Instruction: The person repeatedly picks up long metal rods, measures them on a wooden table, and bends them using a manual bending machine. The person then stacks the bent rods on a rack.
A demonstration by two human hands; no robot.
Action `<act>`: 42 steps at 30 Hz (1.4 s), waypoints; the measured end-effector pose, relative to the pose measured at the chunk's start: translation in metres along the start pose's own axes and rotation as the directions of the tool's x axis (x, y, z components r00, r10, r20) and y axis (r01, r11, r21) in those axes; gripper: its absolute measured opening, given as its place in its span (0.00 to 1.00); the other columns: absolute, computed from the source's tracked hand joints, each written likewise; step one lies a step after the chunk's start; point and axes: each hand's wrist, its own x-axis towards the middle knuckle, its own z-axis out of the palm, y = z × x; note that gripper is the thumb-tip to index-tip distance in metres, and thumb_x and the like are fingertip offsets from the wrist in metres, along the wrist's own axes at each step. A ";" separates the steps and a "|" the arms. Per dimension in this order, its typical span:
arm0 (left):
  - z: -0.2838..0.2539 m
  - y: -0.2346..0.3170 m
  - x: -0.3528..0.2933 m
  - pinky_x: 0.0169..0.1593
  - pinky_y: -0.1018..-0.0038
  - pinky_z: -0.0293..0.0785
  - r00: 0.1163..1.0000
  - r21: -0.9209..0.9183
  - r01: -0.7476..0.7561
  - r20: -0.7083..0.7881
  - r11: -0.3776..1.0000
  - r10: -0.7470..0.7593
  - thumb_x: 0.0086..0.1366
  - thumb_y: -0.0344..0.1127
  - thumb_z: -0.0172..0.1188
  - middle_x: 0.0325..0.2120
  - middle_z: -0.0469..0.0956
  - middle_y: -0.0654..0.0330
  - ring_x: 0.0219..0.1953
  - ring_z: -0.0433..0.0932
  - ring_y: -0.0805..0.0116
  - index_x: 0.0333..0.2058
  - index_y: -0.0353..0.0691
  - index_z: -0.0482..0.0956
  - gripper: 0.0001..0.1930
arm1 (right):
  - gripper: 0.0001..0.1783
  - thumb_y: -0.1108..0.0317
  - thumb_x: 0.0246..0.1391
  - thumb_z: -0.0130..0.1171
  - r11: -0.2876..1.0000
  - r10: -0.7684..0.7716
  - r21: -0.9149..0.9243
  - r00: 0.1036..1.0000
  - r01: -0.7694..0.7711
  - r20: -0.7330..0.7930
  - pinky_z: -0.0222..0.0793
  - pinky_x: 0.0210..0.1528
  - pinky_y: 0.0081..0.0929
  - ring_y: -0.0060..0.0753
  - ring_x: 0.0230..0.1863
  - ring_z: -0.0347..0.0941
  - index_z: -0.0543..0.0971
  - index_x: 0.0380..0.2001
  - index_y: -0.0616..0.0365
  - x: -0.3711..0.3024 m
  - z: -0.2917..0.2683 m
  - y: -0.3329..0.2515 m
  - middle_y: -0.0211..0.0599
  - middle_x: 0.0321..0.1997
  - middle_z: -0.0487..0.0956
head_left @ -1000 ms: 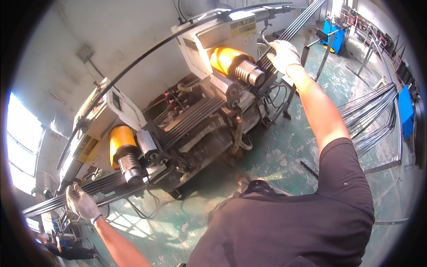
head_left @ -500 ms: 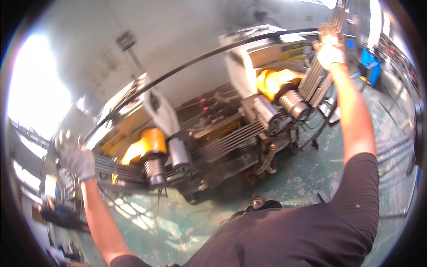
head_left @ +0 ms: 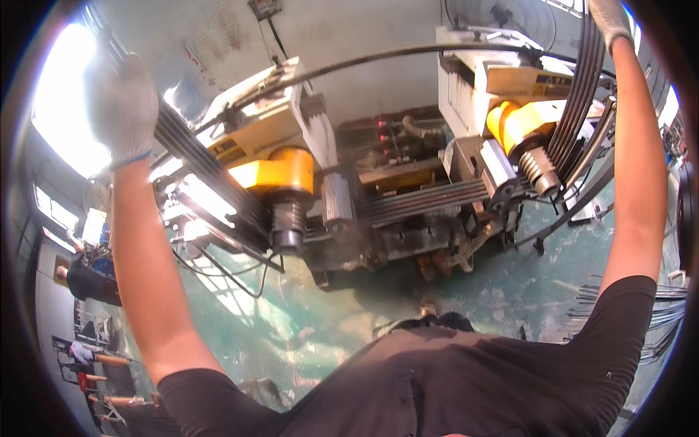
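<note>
My left hand (head_left: 131, 109), in a pale knitted glove with a blue cuff edge, is raised at the upper left and blurred. It closes round a bundle of dark metal rods (head_left: 191, 149) that slants up from the machine and comes out above the hand. At the top right edge my gloved right hand (head_left: 610, 20) is against the upright end of the rods, its fingers partly cut off by the picture's edge. Between the hands, the rods run level through a bending machine (head_left: 408, 233) with two yellow arms, the left arm (head_left: 287, 171) and the right arm (head_left: 510, 131).
A long dark bar (head_left: 371, 64) arches across the machine's two white housings. Coil-ribbed posts (head_left: 289, 226) stand by the yellow arms. Cables hang to the green floor (head_left: 313, 320). At far left is another person (head_left: 91, 277); thin rods (head_left: 655, 313) lie at right.
My left hand has risen from beside the machine and taken hold of the rods, whose left end now slants upward. My right hand appears farther up and right. The view has shifted.
</note>
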 end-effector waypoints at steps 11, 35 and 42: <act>-0.005 0.026 -0.007 0.50 0.69 0.82 0.771 -0.534 0.624 0.301 0.571 -0.561 0.72 0.29 0.62 0.53 0.80 0.52 0.48 0.83 0.65 0.69 0.34 0.69 0.29 | 0.14 0.61 0.67 0.60 0.629 0.188 0.757 0.979 -0.178 0.075 0.76 0.33 0.33 0.32 0.28 0.80 0.84 0.37 0.61 -0.043 -0.012 -0.033 0.38 0.30 0.84; -0.019 0.038 0.005 0.27 0.73 0.76 0.632 -0.597 0.742 0.471 0.306 -0.615 0.70 0.25 0.57 0.26 0.77 0.62 0.23 0.80 0.72 0.42 0.37 0.75 0.04 | 0.12 0.65 0.67 0.64 0.456 0.354 0.795 0.901 -0.400 0.250 0.71 0.21 0.26 0.23 0.20 0.76 0.81 0.36 0.65 -0.045 -0.046 -0.051 0.34 0.25 0.81; -0.023 0.038 0.006 0.26 0.73 0.76 0.629 -0.578 0.750 0.472 0.322 -0.618 0.70 0.26 0.57 0.26 0.78 0.62 0.22 0.80 0.71 0.42 0.36 0.75 0.04 | 0.12 0.65 0.67 0.64 0.434 0.359 0.797 0.892 -0.420 0.274 0.71 0.21 0.25 0.23 0.20 0.75 0.81 0.36 0.66 -0.046 -0.049 -0.054 0.34 0.25 0.81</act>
